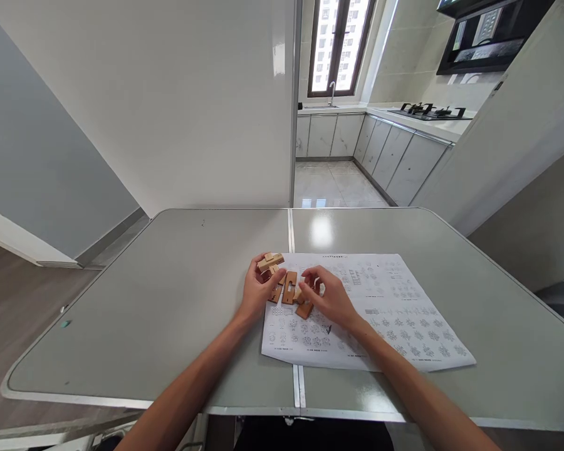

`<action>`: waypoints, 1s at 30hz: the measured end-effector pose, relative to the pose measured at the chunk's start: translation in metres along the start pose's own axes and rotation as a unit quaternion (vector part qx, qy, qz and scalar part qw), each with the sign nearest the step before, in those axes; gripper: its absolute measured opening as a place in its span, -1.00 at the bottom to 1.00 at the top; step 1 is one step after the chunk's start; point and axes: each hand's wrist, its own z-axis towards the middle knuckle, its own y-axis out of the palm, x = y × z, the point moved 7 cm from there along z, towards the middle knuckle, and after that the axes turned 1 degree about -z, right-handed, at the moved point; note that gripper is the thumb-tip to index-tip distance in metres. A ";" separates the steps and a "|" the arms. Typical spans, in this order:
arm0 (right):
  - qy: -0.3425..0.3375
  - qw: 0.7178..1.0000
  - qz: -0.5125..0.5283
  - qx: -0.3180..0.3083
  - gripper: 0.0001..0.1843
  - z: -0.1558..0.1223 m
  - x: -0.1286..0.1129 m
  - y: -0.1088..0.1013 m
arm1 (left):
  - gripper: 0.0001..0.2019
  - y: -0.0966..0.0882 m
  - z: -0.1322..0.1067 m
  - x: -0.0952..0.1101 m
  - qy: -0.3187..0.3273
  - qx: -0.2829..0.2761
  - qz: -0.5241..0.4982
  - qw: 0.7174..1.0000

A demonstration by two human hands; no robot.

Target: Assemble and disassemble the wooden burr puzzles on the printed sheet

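My left hand [257,285] is closed round some light wooden puzzle pieces [271,260], fitted or stacked together above the left edge of a printed sheet [404,300]. Under and beside it lie darker brown wooden pieces; one flat piece with a slot [289,288] rests on the paper between my hands. My right hand [326,293] hovers just right of these, fingers curled and thumb apart from the fingertips, with no piece visible between them. Near its thumb sit a small light block [299,295] and a tilted brown piece [304,310], partly hidden by the hand.
The sheet, covered in small line diagrams, lies across the right half of a grey folding table [207,263] with a metal seam [299,385] down its middle. A tiny green bit [65,324] is near the left edge. Beyond are a white wall and a kitchen with a stove [432,113].
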 end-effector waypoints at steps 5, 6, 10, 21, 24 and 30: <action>-0.067 0.986 -0.145 -0.039 -0.44 -0.004 0.001 0.012 | -0.35 0.007 -0.003 0.003 0.018 -0.043 0.001 0.999; -0.069 0.983 -0.166 -0.043 -0.37 -0.004 0.003 0.013 | -0.34 0.009 -0.004 0.003 0.019 -0.052 0.004 0.998; -0.057 0.978 -0.191 -0.060 -0.43 -0.004 0.009 0.017 | -0.32 0.013 -0.006 0.003 0.024 -0.078 0.023 0.996; 0.060 0.996 0.045 0.056 -0.44 0.003 0.017 -0.008 | -0.29 0.018 -0.011 0.007 0.022 -0.101 0.046 0.994; 0.122 0.977 0.160 0.067 -0.45 0.004 0.025 -0.010 | -0.26 0.019 -0.012 0.008 0.017 -0.103 0.051 0.993; 0.177 0.946 0.269 0.029 -0.47 0.005 0.030 -0.006 | -0.25 0.022 -0.013 0.009 0.007 -0.110 0.066 0.992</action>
